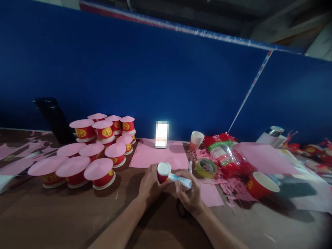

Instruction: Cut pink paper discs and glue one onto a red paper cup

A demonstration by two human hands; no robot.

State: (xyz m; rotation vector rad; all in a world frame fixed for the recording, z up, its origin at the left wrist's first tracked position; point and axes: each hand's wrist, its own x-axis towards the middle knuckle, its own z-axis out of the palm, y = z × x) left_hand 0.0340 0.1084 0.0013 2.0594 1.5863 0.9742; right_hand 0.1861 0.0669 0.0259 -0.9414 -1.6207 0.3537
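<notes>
My left hand [151,185] is closed around the side of a red paper cup [162,177], whose round white end faces up. In my right hand [190,193] is a white-and-blue glue tube [183,181], gripped between thumb and fingers. The tube lies tilted, its narrow end at the right edge of the cup's white end; whether they touch I cannot tell. Part of a dark loop, perhaps a scissors handle [181,210], shows under my right hand. Just beyond the cup lies a stack of pink paper [145,154].
Several red cups with pink cone tops [99,171] stand at left, some stacked, before a black bottle [55,119]. Right are a tape roll [206,168], a white-and-red cup [196,140], a red plastic packet [221,152], pink scraps [240,190] and another red cup [255,186].
</notes>
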